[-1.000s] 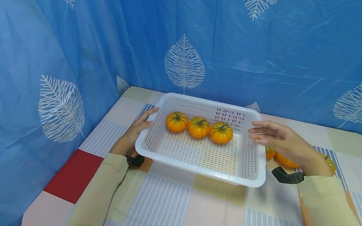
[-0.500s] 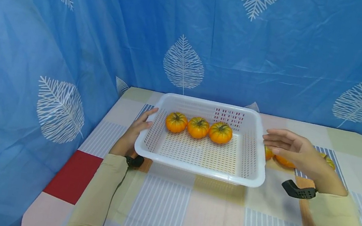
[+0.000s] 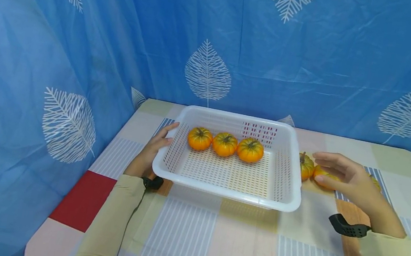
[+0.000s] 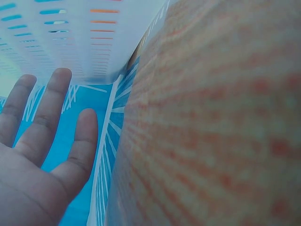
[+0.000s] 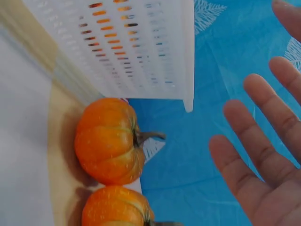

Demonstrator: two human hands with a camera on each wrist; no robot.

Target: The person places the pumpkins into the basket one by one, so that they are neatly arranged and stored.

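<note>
A white plastic basket (image 3: 215, 189) with slotted walls stands near the back of the table, with three small orange pumpkins (image 3: 225, 144) in a row inside. At its left side my left hand (image 3: 151, 151) has its fingertips right at the rim; the left wrist view shows those fingers (image 4: 44, 120) straight beside the slotted wall. My right hand (image 3: 344, 176) hovers over more pumpkins to the right of the basket, fingers spread and holding nothing. One of these, a stemmed pumpkin (image 5: 110, 141), sits close to the basket wall; another pumpkin (image 5: 115, 207) lies beside it, and a further one is mostly hidden behind the hand.
A patchwork-patterned tablecloth (image 3: 187, 234) covers the table. Blue curtains (image 3: 322, 66) with white leaf prints hang behind the table and along its left side. Each wrist wears a black strap (image 3: 349, 226).
My right hand has moved right, from beside the basket's right wall to over the outside pumpkins, uncovering the nearest one. The left hand and the basket have stayed in place.
</note>
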